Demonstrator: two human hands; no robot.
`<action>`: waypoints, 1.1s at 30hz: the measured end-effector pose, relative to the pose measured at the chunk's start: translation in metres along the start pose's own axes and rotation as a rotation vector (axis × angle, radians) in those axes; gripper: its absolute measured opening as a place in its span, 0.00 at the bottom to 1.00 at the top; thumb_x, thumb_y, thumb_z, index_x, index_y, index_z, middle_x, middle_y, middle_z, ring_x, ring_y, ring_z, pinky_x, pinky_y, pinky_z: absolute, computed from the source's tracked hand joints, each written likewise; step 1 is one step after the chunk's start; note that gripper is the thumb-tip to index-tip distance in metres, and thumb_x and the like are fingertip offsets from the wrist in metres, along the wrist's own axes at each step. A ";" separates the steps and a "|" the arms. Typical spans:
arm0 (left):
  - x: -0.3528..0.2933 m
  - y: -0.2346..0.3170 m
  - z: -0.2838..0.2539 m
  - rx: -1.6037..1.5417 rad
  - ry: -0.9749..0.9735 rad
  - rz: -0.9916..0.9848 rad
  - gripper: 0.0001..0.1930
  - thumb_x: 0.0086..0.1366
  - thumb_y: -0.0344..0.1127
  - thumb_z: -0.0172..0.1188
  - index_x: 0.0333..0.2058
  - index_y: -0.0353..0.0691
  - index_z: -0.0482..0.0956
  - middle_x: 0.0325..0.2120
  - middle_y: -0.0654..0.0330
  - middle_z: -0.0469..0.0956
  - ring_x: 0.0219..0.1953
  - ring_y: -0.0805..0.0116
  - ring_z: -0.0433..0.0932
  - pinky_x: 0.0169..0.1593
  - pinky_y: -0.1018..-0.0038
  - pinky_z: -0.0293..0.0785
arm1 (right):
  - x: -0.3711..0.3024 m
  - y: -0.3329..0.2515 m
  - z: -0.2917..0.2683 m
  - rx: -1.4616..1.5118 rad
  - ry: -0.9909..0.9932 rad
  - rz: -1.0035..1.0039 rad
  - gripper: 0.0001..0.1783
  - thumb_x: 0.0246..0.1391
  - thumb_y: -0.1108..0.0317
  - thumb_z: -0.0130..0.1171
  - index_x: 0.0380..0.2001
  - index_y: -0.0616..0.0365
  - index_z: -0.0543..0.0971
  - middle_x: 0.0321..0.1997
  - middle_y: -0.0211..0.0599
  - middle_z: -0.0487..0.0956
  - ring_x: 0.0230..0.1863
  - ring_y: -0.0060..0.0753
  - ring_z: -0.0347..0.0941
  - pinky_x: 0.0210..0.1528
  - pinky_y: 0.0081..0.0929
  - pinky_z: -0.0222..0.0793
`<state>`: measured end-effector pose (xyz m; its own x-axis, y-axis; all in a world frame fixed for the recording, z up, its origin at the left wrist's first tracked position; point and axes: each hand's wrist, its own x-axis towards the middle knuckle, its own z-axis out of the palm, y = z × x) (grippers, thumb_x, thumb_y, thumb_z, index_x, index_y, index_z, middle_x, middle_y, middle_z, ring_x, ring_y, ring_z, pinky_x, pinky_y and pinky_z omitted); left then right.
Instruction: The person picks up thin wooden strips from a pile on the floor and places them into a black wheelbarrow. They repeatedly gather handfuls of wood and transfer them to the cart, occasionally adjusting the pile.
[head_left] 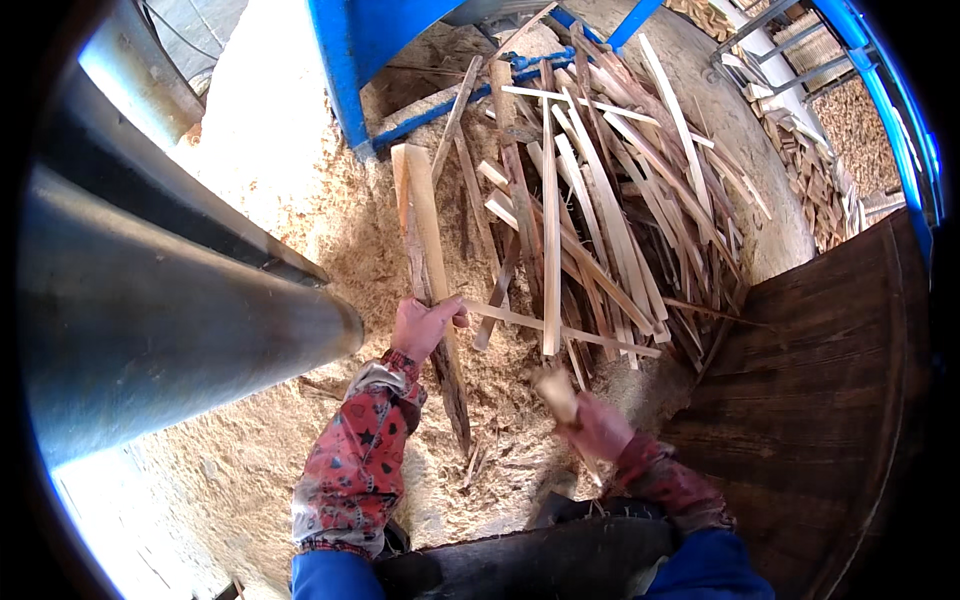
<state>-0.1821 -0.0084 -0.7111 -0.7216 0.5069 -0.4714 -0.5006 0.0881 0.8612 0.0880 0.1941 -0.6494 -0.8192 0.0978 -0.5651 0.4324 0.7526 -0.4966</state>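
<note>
The left hand (425,325) is clamped round a long, pale wood slab (430,220), dark at its tapered end, beside the offcut pile (610,225); the right hand (598,428) grips a blurred wooden piece (556,393).

The left hand (420,325) grips a long, tapering wooden piece (431,230) over the sawdust (240,420), while the right hand (600,428) holds a blurred object (556,393), probably wood, near a heap of loose wooden strips (628,250) beside a blue frame (345,85).
</note>
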 end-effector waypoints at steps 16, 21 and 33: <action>-0.012 -0.027 0.046 0.472 0.055 -0.065 0.27 0.63 0.51 0.63 0.43 0.25 0.75 0.29 0.55 0.81 0.32 0.68 0.76 0.37 0.71 0.73 | 0.180 0.239 -0.171 -0.072 0.717 0.407 0.37 0.57 0.36 0.43 0.38 0.63 0.81 0.37 0.62 0.79 0.45 0.62 0.75 0.47 0.46 0.69; 0.000 -0.076 0.050 0.367 0.238 0.031 0.30 0.60 0.54 0.66 0.42 0.25 0.75 0.31 0.56 0.80 0.34 0.66 0.77 0.38 0.70 0.73 | 0.203 0.240 -0.158 0.069 0.640 0.563 0.47 0.55 0.27 0.38 0.43 0.65 0.80 0.46 0.65 0.77 0.53 0.63 0.71 0.54 0.47 0.65; 0.018 -0.086 0.130 -0.068 0.158 -0.303 0.50 0.49 0.63 0.70 0.56 0.22 0.63 0.41 0.41 0.78 0.47 0.53 0.77 0.57 0.62 0.70 | 0.177 0.266 -0.070 -0.177 0.376 0.280 0.31 0.67 0.43 0.32 0.53 0.55 0.74 0.37 0.70 0.76 0.44 0.69 0.73 0.45 0.46 0.71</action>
<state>-0.0899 0.1045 -0.7686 -0.5977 0.3270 -0.7320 -0.7305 0.1540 0.6653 0.0315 0.4570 -0.8356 -0.7738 0.5157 -0.3678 0.6115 0.7595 -0.2217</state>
